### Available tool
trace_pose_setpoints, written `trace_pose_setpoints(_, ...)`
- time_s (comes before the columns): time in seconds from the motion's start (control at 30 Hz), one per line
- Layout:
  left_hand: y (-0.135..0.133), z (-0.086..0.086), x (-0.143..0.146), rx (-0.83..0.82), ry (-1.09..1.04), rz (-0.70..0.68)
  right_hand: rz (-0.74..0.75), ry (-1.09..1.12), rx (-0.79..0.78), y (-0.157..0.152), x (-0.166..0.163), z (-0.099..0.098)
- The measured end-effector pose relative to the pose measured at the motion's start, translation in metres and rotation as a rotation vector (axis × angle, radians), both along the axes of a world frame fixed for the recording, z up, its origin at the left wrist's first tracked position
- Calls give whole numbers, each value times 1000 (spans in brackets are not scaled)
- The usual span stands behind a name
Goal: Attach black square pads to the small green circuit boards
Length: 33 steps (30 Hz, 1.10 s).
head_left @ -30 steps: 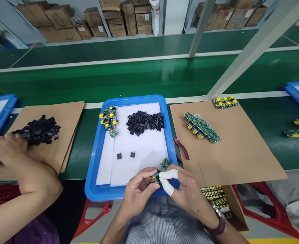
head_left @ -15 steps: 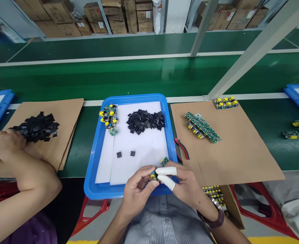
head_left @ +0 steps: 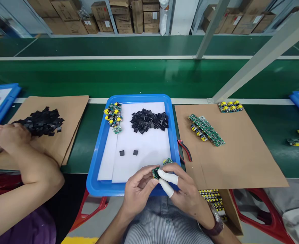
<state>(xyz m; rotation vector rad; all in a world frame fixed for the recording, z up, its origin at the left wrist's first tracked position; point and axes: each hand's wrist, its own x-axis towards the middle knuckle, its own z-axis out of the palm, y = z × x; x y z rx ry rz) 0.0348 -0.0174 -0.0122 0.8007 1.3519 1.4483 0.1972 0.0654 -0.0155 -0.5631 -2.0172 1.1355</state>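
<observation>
My left hand [head_left: 139, 189] and my right hand [head_left: 183, 191] meet over the near rim of a blue tray [head_left: 96, 159], both pinched on a small green circuit board [head_left: 156, 171]. White finger cots cover two fingers of my right hand. Another small green board [head_left: 167, 161] shows just above my right fingers. On the tray's white paper lie a heap of black square parts [head_left: 149, 121], two loose black parts [head_left: 128, 153], and a cluster of boards with yellow components [head_left: 113, 117].
A co-worker's arm [head_left: 22, 169] reaches over brown cardboard [head_left: 70, 112] with a black parts pile [head_left: 41, 122] at left. On the right cardboard lie a row of green boards [head_left: 206, 129], more boards [head_left: 230, 106] and red-handled cutters [head_left: 185, 149]. A box of boards [head_left: 213, 196] sits by my right wrist.
My hands stayed at the tray's near rim, turning the small board between the fingers. The view shifted slightly; the co-worker's hands barely moved.
</observation>
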Motion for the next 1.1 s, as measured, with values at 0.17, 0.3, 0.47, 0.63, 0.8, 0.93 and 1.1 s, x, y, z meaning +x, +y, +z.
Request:
trace_pose_setpoints(0.17, -3, -3, 1, -19, 17, 39, -19, -25, 6, -4, -4, 0)
trace_pose_setpoints(0.3, -5, -6, 1, -12, 32, 58, -37, 29, 22, -8, -7, -2)
trace_pose_setpoints(0.47, -5, -5, 0, 4, 33, 43, -60, 105, 11, -8, -9, -7)
trace_pose_setpoints(0.63, -3, -4, 1, 40, 44, 48, -50, 112, 30, -7, -10, -11)
trace_pose_setpoints(0.8, -5, -14, 6, 89, 62, 40, -141, 121, -187, -9, -9, -17)
trace_pose_setpoints(0.93, -6, -20, 10, 79, 216, 87, -137, 100, -326, -9, -7, -20)
trace_pose_setpoints(1.1, -5, -20, 11, 138, 314, 113, -94, 92, -496, -8, -4, -18)
